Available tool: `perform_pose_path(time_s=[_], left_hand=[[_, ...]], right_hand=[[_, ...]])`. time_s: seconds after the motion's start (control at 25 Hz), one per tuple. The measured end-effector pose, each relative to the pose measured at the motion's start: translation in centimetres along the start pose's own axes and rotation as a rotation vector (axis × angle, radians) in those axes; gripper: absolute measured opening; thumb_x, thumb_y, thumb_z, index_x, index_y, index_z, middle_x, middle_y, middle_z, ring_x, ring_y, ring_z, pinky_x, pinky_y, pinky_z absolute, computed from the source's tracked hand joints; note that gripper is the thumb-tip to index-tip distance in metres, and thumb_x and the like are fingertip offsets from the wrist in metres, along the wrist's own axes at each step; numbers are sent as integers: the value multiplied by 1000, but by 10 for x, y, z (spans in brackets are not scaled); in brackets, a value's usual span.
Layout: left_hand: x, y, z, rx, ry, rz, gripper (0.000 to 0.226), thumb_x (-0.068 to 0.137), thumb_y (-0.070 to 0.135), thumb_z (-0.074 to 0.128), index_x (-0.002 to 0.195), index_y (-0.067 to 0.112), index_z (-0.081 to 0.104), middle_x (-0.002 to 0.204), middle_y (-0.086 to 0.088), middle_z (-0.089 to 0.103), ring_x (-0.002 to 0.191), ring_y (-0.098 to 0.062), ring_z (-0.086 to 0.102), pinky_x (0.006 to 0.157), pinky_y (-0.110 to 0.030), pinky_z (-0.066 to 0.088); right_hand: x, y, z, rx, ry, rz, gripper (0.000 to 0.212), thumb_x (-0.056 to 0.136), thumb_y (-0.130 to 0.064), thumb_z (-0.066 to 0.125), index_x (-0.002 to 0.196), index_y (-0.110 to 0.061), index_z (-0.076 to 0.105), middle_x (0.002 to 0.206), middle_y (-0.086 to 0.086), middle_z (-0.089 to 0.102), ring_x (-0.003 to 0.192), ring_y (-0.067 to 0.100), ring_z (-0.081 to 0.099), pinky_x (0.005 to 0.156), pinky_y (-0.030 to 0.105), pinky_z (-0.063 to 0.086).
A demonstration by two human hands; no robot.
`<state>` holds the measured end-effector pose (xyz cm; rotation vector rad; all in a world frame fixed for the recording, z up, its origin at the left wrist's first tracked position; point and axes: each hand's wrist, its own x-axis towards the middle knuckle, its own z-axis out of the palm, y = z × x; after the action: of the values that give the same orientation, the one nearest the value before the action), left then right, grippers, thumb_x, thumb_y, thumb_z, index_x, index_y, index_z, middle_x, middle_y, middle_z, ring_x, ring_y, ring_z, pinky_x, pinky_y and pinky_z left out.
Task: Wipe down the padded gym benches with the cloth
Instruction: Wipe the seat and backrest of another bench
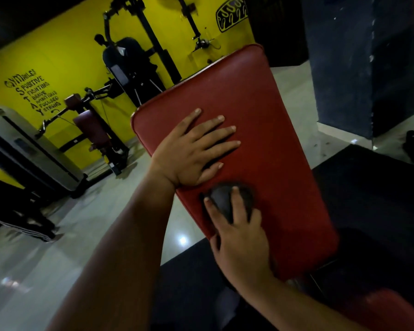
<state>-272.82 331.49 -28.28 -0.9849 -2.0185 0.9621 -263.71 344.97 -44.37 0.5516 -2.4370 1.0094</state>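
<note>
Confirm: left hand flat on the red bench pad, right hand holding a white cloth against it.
The cloth is dark grey, not white, as the head view shows. The left hand lies flat on the red bench pad; the right hand holds the cloth against it.

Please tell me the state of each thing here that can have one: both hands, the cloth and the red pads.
left hand: open, lying flat on the red bench pad, fingers spread.
right hand: holds the cloth, pressing it on the pad.
cloth: dark, wadded, under the right fingers, touching the pad.
red bench pad: both hands on it.
second red pad: untouched, partly out of view.
</note>
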Motion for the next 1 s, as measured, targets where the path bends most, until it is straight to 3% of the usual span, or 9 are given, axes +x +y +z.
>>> perform_pose_path(time_s=[0.16, 0.28, 0.44, 0.6, 0.72, 0.8, 0.92, 1.0], left_hand=[[-1, 1, -2, 39, 6, 10, 50, 97, 41, 47, 143, 24, 51, 149, -3, 47, 140, -25, 39, 116, -53, 24], [-1, 0, -3, 57, 26, 49, 51, 97, 39, 46, 145, 24, 49, 152, -3, 42, 143, -24, 34, 119, -47, 14], [0, -1, 0, 4, 0, 62, 49, 95, 38, 49, 142, 23, 53, 148, -5, 49, 139, -27, 40, 116, -49, 25], [0, 0, -1, -24, -13, 56, 52, 94, 39, 48, 143, 25, 51, 147, -5, 50, 137, -29, 43, 115, -50, 28], [1, -1, -1, -16, -12, 57, 52, 93, 40, 49, 142, 23, 53, 147, -6, 50, 137, -29, 45, 114, -51, 29], [0, -1, -1, -10, -2, 55, 52, 92, 40, 51, 140, 23, 55, 146, -5, 51, 137, -29, 45, 114, -51, 30], [1, 1, 0, -25, 8, 57, 52, 91, 40, 53, 139, 22, 56, 146, -5, 52, 136, -29, 46, 113, -51, 31], [1, 1, 0, -31, 4, 55, 52, 91, 41, 53, 140, 22, 56, 146, -6, 51, 136, -29, 45, 114, -51, 30]], right_hand=[[-20, 7, 17, -163, -80, -386, 68, 65, -33, 80, 129, -38, 59, 146, 7, 40, 95, 39, 57, 60, 40, 51], [-12, 40, 10, -267, -86, -659, 53, 72, -26, 63, 123, -40, 63, 147, 3, 39, 95, 37, 54, 59, 40, 51], [11, 92, -13, -360, -9, -727, 48, 76, -23, 51, 119, -39, 66, 145, 2, 41, 88, 39, 57, 57, 41, 50], [30, 134, -41, -355, 12, -550, 62, 65, -22, 78, 123, -39, 64, 145, 9, 43, 87, 43, 53, 56, 42, 51], [45, 158, -56, -232, 76, -256, 68, 63, -19, 83, 126, -38, 64, 145, 14, 42, 97, 46, 49, 58, 43, 53], [42, 156, -53, -46, 109, -28, 71, 67, -13, 82, 130, -39, 59, 150, 13, 33, 111, 47, 44, 71, 50, 54], [28, 139, -42, 276, 140, 216, 70, 76, -8, 74, 134, -42, 53, 154, 7, 22, 133, 38, 34, 101, 50, 43], [27, 128, -38, 423, 159, 307, 67, 79, -9, 70, 133, -45, 53, 153, 2, 19, 134, 34, 36, 105, 48, 43]])
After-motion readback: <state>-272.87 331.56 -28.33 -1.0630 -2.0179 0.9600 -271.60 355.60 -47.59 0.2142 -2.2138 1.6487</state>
